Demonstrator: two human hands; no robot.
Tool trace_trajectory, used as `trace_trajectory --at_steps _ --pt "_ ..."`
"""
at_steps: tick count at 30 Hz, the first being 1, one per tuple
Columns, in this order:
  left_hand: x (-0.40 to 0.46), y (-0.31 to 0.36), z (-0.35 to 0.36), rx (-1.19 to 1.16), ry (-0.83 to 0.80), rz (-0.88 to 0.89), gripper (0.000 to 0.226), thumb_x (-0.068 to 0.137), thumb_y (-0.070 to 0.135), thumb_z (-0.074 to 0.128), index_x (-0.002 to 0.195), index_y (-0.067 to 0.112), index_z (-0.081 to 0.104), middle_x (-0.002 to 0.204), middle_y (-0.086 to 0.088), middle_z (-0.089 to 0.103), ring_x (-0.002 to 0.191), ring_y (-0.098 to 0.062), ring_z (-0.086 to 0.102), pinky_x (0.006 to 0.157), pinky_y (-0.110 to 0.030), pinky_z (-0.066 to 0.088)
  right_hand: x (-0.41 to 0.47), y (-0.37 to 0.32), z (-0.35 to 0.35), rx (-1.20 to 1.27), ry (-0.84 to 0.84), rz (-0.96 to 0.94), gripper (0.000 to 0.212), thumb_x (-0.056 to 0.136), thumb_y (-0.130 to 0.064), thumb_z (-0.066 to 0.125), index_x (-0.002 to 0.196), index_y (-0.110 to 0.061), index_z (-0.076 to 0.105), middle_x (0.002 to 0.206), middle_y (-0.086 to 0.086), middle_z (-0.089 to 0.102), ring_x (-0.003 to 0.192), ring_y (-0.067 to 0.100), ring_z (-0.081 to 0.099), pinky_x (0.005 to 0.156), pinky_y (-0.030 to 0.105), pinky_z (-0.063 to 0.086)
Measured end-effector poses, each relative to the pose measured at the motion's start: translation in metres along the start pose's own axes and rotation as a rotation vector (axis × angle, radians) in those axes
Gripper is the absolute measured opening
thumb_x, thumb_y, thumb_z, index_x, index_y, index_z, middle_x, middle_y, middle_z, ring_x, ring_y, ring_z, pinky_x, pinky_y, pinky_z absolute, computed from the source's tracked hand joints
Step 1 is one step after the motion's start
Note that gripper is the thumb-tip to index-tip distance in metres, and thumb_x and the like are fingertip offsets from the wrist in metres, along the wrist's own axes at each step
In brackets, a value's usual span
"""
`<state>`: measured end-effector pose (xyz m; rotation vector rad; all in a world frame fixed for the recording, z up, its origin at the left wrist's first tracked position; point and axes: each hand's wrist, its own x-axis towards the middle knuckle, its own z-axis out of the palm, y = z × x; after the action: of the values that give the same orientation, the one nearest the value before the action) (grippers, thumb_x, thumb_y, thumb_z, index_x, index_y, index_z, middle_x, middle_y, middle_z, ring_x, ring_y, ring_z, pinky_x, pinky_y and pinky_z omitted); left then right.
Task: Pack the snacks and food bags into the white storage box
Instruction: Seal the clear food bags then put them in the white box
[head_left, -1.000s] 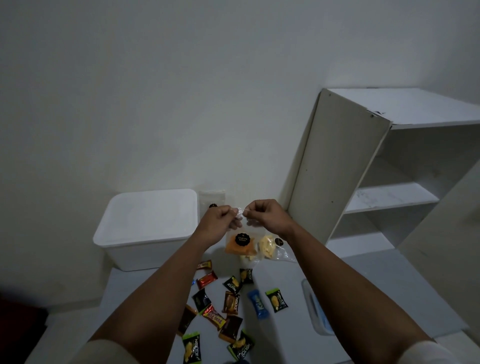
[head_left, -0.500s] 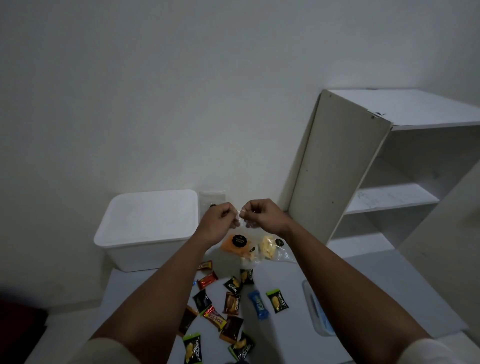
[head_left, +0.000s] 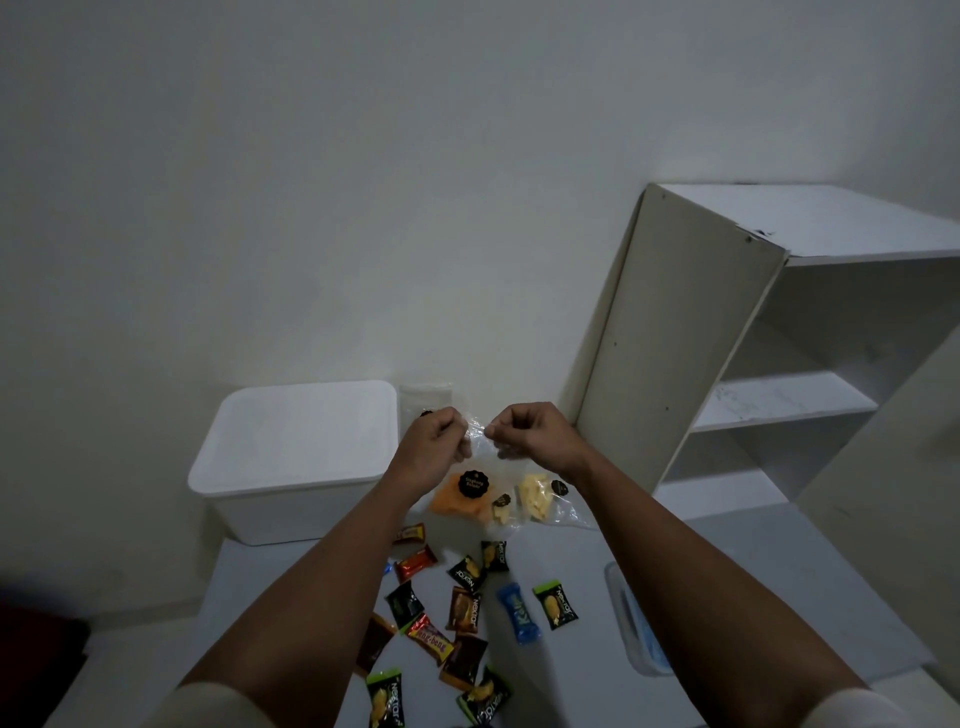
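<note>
Head view looks down over both forearms to a pale desk (head_left: 727, 587) set against a plain wall. My left hand (head_left: 434, 439) and right hand (head_left: 527, 431) are raised side by side, fingers curled, each pinching one side of the top edge of a clear plastic bag (head_left: 470, 480) — the film stretches between the two sets of fingertips. That bag hangs down from the hands, with orange chips in its lower part and a round black sticker on the front. Just to its right lies a second clear bag (head_left: 537, 499) with pale yellow pieces, also stickered; I cannot tell whether the two bags touch.

White storage box (head_left: 296, 457) sits at the back left of the desk, close to the wall, with its white lid on. A flat clear packet (head_left: 423, 400) stands behind it against the wall, partly hidden by my left hand.

Nearer to me, small wrapped snacks lie scattered on the desk between my arms — black-and-green packets (head_left: 556, 605), a blue one (head_left: 517, 613), a red one (head_left: 415, 564), brown ones (head_left: 464, 609). A clear lid with a blue tint (head_left: 631, 623) lies by my right forearm. To the right stands a white shelf unit (head_left: 727, 332).
</note>
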<state>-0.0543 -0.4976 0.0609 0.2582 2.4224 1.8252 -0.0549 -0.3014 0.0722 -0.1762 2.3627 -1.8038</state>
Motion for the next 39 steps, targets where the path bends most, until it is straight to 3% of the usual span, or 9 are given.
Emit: trace_trajectory --at_steps 8,14,17,20,23,27,30,33,39 --pt "0.003 -0.009 -0.003 0.057 0.129 0.003 0.028 0.099 0.017 0.05 0.074 0.008 0.058 0.07 -0.006 0.065 0.064 -0.013 0.058 0.07 -0.035 0.049 -0.003 0.005 -0.002 -0.039 -0.005 0.0 0.013 0.092 -0.013 0.075 0.083 -0.005 0.071 0.072 0.005 0.067 0.067 0.014 0.062 0.073 0.033 0.055" --pt "-0.003 0.004 0.006 0.031 0.504 0.038 0.005 0.094 0.024 0.062 0.093 0.019 0.064 0.091 0.008 0.066 0.085 -0.002 0.061 0.068 -0.013 0.046 0.001 0.006 0.003 -0.068 0.184 -0.02 0.025 0.092 -0.019 0.075 0.088 0.005 0.07 0.073 0.005 0.071 0.065 0.014 0.069 0.07 0.034 0.058" --pt "0.003 0.005 0.009 -0.079 0.283 -0.18 0.018 0.095 0.034 0.063 0.094 0.017 0.067 0.092 -0.001 0.073 0.087 -0.016 0.071 0.081 -0.038 0.061 0.001 0.011 0.003 -0.098 0.229 -0.024 0.02 0.092 -0.018 0.075 0.085 0.0 0.071 0.074 0.006 0.072 0.065 0.013 0.07 0.064 0.028 0.055" --pt "-0.001 0.01 0.02 -0.328 0.053 -0.346 0.027 0.096 0.036 0.066 0.107 0.011 0.069 0.105 -0.008 0.075 0.098 -0.018 0.073 0.085 -0.043 0.063 -0.004 0.009 0.008 -0.15 0.218 -0.075 0.017 0.094 -0.022 0.074 0.087 -0.006 0.076 0.08 0.006 0.076 0.07 0.01 0.07 0.066 0.022 0.053" --pt "-0.003 0.012 0.034 -0.462 0.099 -0.343 0.022 0.097 0.031 0.068 0.1 0.009 0.072 0.102 -0.009 0.076 0.095 -0.02 0.074 0.076 -0.036 0.064 -0.009 0.007 0.014 -0.22 0.205 -0.109 0.018 0.095 -0.028 0.072 0.091 -0.012 0.08 0.083 -0.001 0.079 0.074 0.006 0.073 0.063 0.011 0.049" --pt "0.0 0.015 0.037 -0.476 0.162 -0.355 0.022 0.103 0.025 0.058 0.096 0.01 0.072 0.095 -0.008 0.075 0.086 -0.019 0.074 0.065 -0.029 0.062 -0.007 0.011 0.016 -0.19 0.228 -0.115 0.016 0.093 -0.029 0.075 0.091 -0.014 0.081 0.082 -0.001 0.079 0.075 0.01 0.076 0.067 0.022 0.058" --pt "0.0 0.015 0.036 -0.437 0.166 -0.357 0.024 0.102 0.024 0.058 0.093 0.008 0.073 0.098 -0.014 0.075 0.092 -0.026 0.075 0.075 -0.036 0.064 -0.008 0.012 0.017 -0.185 0.215 -0.126 0.014 0.09 -0.029 0.078 0.092 -0.016 0.081 0.086 -0.002 0.079 0.079 0.011 0.077 0.074 0.03 0.063" --pt "0.001 0.012 0.035 -0.446 0.168 -0.357 0.023 0.1 0.018 0.059 0.089 0.004 0.073 0.103 -0.023 0.074 0.097 -0.034 0.074 0.079 -0.043 0.064 -0.009 0.01 0.018 -0.212 0.218 -0.127 0.016 0.091 -0.034 0.077 0.093 -0.019 0.082 0.09 -0.005 0.078 0.081 0.006 0.074 0.073 0.022 0.059" --pt "0.001 0.011 0.033 -0.447 0.129 -0.363 0.024 0.102 0.02 0.056 0.107 0.003 0.072 0.101 -0.017 0.076 0.091 -0.03 0.076 0.065 -0.034 0.063 -0.009 0.012 0.017 -0.198 0.212 -0.109 0.009 0.092 -0.021 0.075 0.095 -0.015 0.082 0.091 -0.003 0.078 0.081 0.009 0.075 0.072 0.02 0.057"
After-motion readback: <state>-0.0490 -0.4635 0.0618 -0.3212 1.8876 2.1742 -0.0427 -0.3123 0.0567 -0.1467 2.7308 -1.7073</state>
